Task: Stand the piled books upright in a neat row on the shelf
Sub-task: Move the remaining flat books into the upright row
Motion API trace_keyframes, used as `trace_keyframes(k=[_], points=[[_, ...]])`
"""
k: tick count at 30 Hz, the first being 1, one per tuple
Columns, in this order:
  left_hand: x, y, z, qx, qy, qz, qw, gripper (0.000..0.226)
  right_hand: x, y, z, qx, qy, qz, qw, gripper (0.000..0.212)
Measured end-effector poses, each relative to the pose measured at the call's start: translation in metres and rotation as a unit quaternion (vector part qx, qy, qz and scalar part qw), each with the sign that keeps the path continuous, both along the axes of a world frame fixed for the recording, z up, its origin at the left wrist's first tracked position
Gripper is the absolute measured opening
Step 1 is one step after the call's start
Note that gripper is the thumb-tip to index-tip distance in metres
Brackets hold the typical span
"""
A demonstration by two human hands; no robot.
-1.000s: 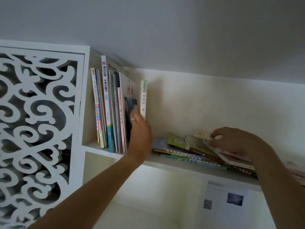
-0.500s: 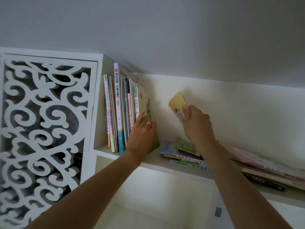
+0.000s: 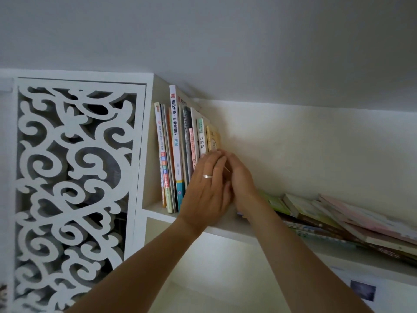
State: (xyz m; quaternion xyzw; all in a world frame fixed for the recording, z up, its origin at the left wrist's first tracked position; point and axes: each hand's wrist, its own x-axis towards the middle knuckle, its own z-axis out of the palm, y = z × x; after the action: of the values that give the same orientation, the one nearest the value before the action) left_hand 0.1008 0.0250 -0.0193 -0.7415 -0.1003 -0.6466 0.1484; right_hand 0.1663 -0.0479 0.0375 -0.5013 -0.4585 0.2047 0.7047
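Left hand [image 3: 206, 188], fingers straight, braced flat against upright row of thin paperbacks [image 3: 180, 154]; right hand [image 3: 240, 181] seating yellow book [image 3: 213, 138], grip hidden. Remaining slanted pile of flat books [image 3: 338, 220] at four o'clock, long axis horizontal, nearer right hand.

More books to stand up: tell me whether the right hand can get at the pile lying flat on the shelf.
Probably yes. The right hand is at the yellow book ending the row, and the pile lies just right of it, with nothing in between.

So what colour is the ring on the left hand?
Silver, a plain band on the left hand, seen in the head view.
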Motion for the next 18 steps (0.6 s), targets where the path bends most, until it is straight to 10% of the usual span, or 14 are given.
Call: trace_keyframes(k=[7,18], points=[[0.006,0.01,0.001,0.026,0.151,0.176,0.972,0.04,0.015,-0.014,-0.007,-0.198,-0.394,-0.201,0.875,0.03],[0.03,-0.036,0.007,-0.084,0.059,0.101,0.99,0.032,0.04,-0.092,0.019,-0.19,-0.459,-0.405,0.768,0.021]])
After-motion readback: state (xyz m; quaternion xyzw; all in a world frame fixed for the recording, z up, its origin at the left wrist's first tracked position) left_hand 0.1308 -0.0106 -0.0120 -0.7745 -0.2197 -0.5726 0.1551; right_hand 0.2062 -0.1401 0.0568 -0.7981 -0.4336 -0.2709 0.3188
